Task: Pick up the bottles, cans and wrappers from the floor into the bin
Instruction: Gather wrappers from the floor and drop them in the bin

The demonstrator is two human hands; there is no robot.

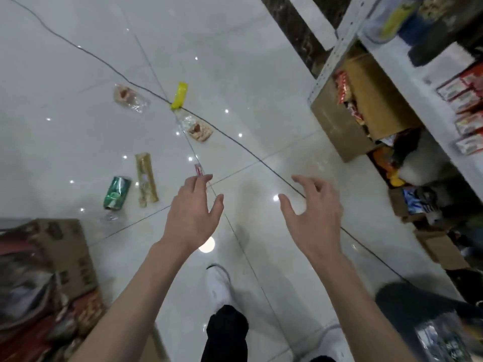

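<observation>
Floor (78,61): pale glossy tiles, litter scattered on them. Green can (116,192) lying on its side; tan wrapper (146,179) just beside it. Small red wrapper (198,169) just past the left fingertips. Two clear snack wrappers (130,97) (197,129) and a yellow wrapper (179,95) farther off. Left hand (192,215) and right hand (312,215): both above the floor, fingers spread, holding nothing. Cardboard box (62,246) at left; shelf (345,37) with stocked boxes at right. White shoe (218,284) below.

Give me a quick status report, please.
Left hand and right hand open, empty. Green can and wrappers on floor. Bin not visible.
</observation>
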